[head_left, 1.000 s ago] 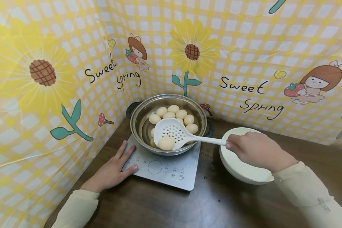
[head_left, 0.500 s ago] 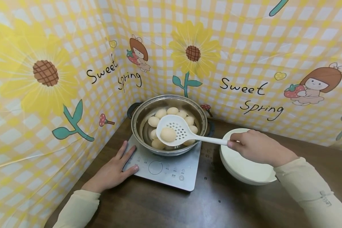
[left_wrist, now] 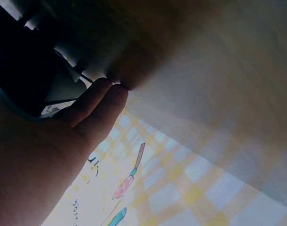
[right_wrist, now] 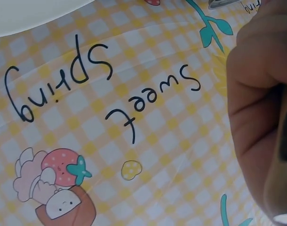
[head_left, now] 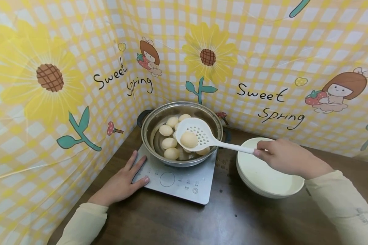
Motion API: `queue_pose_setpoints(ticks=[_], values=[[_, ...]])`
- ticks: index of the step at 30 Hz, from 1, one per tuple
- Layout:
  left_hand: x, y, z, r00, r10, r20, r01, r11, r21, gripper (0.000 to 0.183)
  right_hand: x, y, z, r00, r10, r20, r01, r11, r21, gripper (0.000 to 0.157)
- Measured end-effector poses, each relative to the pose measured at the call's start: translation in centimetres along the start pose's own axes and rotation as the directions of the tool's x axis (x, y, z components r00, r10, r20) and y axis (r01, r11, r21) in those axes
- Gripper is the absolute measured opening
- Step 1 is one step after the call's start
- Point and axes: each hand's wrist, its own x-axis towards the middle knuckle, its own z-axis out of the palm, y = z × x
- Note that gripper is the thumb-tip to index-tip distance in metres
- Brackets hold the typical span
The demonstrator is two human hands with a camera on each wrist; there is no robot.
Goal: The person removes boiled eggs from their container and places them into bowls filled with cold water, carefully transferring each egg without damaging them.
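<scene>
My right hand (head_left: 285,159) grips the handle of a white slotted spoon (head_left: 207,129), whose bowl is held over the pot. One pale egg (head_left: 188,140) lies on the spoon. Beneath it, several more eggs (head_left: 169,143) sit in the steel pot (head_left: 145,134), some covered by the spoon. My left hand (head_left: 119,182) rests, fingers spread, on the left edge of the induction cooker (head_left: 184,185) under the pot. In the left wrist view, the left hand's fingers (left_wrist: 102,106) are extended. The right wrist view shows the curled right hand (right_wrist: 261,94) at the right edge.
White bowls (head_left: 270,187), seemingly stacked, stand right of the cooker, below the right hand. Water drops dot the brown table (head_left: 242,224) between them. A yellow checked cloth (head_left: 257,44) hangs close behind the pot and along the left side.
The spoon has risen off the eggs and shifted right, carrying one egg toward the pot's right side. My right hand has moved slightly right with it. My left hand stays put.
</scene>
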Motion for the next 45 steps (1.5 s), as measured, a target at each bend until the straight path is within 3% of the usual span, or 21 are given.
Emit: queue_pose_setpoints(ticks=[21,45], values=[[-0.1,0.2,0.1,1.0,-0.01,0.0,0.01,1.0,0.007,0.082,-3.2,3.2,-0.3,0.997,0.076,0.025,-0.077,0.996,0.035,0.026],[0.1,0.3,-0.1,1.0,-0.009,0.006,0.009,1.0,0.014,0.082,-7.2,6.6,0.0,0.991,0.132,0.024,-0.134,0.985,0.112,0.018]])
